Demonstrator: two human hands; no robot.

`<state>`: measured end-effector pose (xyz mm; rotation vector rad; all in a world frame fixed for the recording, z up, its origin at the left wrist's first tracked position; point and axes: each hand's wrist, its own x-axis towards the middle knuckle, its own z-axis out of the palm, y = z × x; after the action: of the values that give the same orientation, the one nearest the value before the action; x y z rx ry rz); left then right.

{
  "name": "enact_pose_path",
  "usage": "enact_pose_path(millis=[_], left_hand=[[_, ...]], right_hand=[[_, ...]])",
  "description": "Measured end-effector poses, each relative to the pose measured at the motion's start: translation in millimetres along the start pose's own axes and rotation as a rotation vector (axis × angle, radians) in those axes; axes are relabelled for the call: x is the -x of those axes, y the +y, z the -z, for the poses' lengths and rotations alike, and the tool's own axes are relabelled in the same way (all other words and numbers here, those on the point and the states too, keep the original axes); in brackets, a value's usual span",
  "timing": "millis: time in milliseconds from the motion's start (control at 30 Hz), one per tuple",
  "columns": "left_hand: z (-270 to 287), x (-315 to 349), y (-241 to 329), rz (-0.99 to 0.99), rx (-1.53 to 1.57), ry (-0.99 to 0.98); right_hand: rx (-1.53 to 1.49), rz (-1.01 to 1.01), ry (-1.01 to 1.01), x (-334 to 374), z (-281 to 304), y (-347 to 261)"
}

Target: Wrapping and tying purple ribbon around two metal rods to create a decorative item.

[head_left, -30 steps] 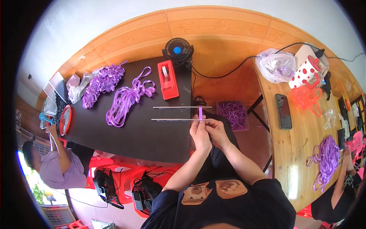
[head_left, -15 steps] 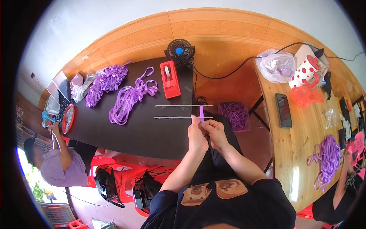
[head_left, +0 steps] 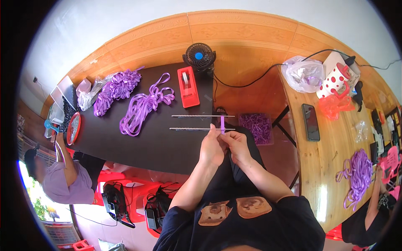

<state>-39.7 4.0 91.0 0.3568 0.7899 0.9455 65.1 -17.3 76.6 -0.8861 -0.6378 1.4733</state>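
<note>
The right hand (head_left: 237,147) is pinched on the lower end of a short, flat, purple ribbon strip (head_left: 222,122); the left hand (head_left: 212,147) has its thumb raised beside it, though whether it grips cannot be told. The strip is out past the right edge of the black rectangular table (head_left: 167,157), spanning two thin, silvery metal rods (head_left: 197,116). Below and to the right, a clear plastic box (head_left: 271,133) holds many purple ribbon pieces (head_left: 254,126). Farther off, a white translucent plastic bag (head_left: 301,71) shows something purple inside, and at far left a red oval tray (head_left: 79,120) contains small pale bits (head_left: 75,127). The strip's long axis points away from the person, squarely across the rods, which run left to right, parallel to each other
</note>
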Motion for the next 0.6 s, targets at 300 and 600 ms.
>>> enact_pose_path(millis=[300,600], left_hand=[[2.9,10.6,6.1,0.037,-0.003,-0.060],[-5.4,12.5,5.1,0.048,0.053,0.024]], right_hand=[[0.482,0.455,0.188,-12.9,26.3,-52.1],[0.559,0.162,-0.217,-134.0,-70.8,-65.6]])
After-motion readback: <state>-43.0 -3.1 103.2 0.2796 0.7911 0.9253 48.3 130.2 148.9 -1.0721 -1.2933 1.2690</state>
